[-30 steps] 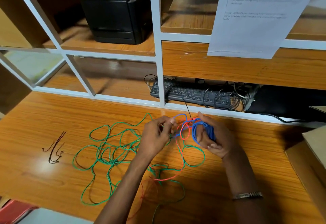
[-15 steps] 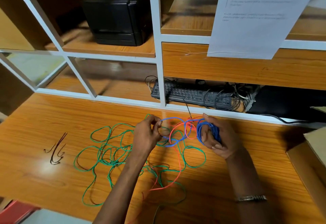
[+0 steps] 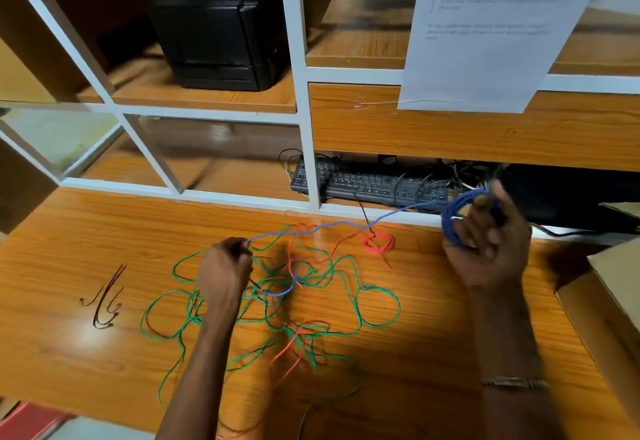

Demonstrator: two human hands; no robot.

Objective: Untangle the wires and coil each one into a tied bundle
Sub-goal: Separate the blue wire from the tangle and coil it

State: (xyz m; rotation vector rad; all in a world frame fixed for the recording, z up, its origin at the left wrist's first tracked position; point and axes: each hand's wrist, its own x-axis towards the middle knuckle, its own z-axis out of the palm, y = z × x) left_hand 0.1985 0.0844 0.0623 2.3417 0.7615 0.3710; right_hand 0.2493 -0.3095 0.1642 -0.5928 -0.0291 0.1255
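Observation:
My right hand (image 3: 486, 249) is raised at the right and grips a coil of blue wire (image 3: 453, 217). From that coil a blue strand (image 3: 346, 224) runs taut leftward to my left hand (image 3: 223, 268), which pinches it above the tangle. A loose green wire (image 3: 377, 306) sprawls in many loops on the wooden desk (image 3: 69, 346), mixed with thin red wire (image 3: 294, 346). A small red coil (image 3: 379, 243) lies on the desk between my hands. A short blue loop (image 3: 280, 292) hangs below my left hand.
A few dark wire scraps (image 3: 104, 304) lie at the left of the desk. A black keyboard (image 3: 367, 185) with cables sits in the shelf opening behind. A black box (image 3: 218, 30) stands on the upper shelf, a paper sheet (image 3: 491, 27) hangs above, and a cardboard box (image 3: 613, 290) is at the right edge.
My right hand has pulled the blue coil up and to the right, away from the left hand. The blue strand is now stretched between them. The small red coil now lies exposed on the desk.

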